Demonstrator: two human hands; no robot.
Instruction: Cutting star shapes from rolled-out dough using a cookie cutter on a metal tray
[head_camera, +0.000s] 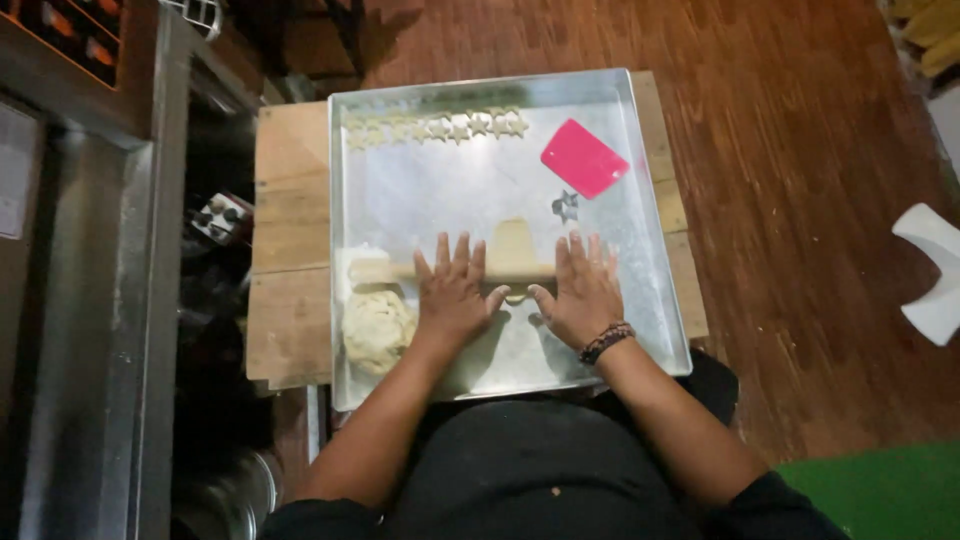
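Rolling soft dough (512, 245): we keep both hands, left (452, 295) and right (583, 297), flat, fingers spread, on the stiff pin (520, 272).

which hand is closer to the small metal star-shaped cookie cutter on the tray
Right. The right hand lies flat on the wooden rolling pin, just below the small metal star-shaped cookie cutter. The left hand presses the same pin farther to the cutter's left.

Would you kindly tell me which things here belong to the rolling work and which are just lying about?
In use:
- left hand and right hand, flat on the wooden rolling pin
- flattened pale dough strip
- shiny square metal tray

Lying about:
- pink plastic scraper
- small metal star cutter
- row of cut dough stars
- lumpy dough ball
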